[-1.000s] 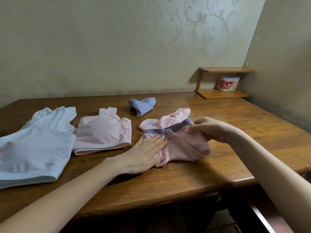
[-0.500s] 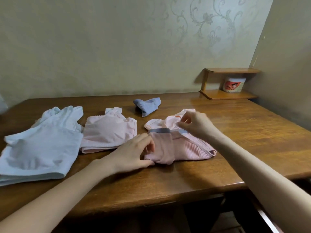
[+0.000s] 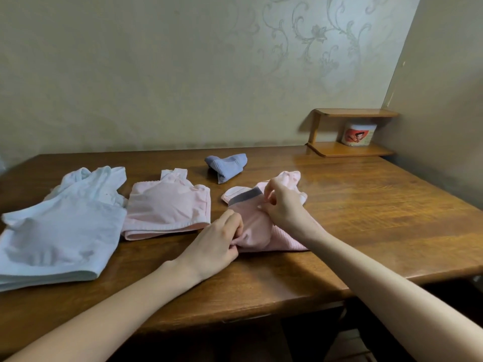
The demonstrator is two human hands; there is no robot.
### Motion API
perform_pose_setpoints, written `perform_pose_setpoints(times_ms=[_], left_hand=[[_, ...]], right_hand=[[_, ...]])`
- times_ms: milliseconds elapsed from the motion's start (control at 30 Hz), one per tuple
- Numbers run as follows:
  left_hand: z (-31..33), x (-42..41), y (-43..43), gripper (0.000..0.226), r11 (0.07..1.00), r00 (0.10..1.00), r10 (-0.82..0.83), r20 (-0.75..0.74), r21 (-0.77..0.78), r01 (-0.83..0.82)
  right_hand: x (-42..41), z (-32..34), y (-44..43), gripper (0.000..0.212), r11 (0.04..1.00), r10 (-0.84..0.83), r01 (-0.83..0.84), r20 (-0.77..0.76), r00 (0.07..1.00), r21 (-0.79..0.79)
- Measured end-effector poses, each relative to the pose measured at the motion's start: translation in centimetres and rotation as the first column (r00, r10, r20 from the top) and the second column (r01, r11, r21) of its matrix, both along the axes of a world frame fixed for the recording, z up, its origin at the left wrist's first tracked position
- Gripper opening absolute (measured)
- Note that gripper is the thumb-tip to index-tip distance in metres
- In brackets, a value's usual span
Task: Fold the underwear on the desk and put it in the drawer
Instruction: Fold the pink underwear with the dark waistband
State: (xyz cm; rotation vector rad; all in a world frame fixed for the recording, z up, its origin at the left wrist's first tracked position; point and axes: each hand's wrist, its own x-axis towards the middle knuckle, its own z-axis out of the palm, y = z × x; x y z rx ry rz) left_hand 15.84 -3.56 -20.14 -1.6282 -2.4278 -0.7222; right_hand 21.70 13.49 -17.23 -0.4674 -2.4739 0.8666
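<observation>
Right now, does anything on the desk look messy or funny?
Nothing is spilled or torn. The white top at the left lies rumpled, its straps bunched. A pale pink piece sticks out from under the pink underwear that the left hand and right hand pinch.

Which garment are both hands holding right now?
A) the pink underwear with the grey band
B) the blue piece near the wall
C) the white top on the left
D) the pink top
A: the left hand pinches the near edge of the pink underwear, and the right hand grips its upper part.
</observation>
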Motion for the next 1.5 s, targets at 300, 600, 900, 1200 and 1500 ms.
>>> perform_pose_setpoints(times_ms=[300,600,900,1200,1500], left_hand=[[2.5,-0.2,-0.2,0.02,0.971,0.988,-0.157,-0.015,-0.184,0.151],[-0.1,-3.1,2.5,0.054,0.922,0.984,-0.174,-0.024,-0.355,0.155],[1.7,-1.0,1.7,0.053,0.964,0.969,-0.148,0.197,-0.191,0.186],[3.1,-2.1,0.0,0.03,0.984,0.719,0.113,0.686,0.024,-0.178],[4.1,-1.2,-0.5,0.011,0.978,0.754,0.179,0.632,-0.194,-0.07]], right_hand=[[1.0,-0.6,2.6,0.01,0.965,-0.019,0.018,0.001,1.0,0.26],[3.1,1.0,6.7,0.041,0.961,-0.268,0.168,0.592,0.76,0.219],[0.6,4.3,-0.1,0.028,0.884,0.249,-0.131,0.215,0.944,-0.45],[0.3,0.3,0.1,0.023,0.918,0.38,-0.388,0.101,0.919,0.081],[1.1,-1.5,1.4,0.07,0.792,0.517,-0.601,0.405,0.754,0.108]])
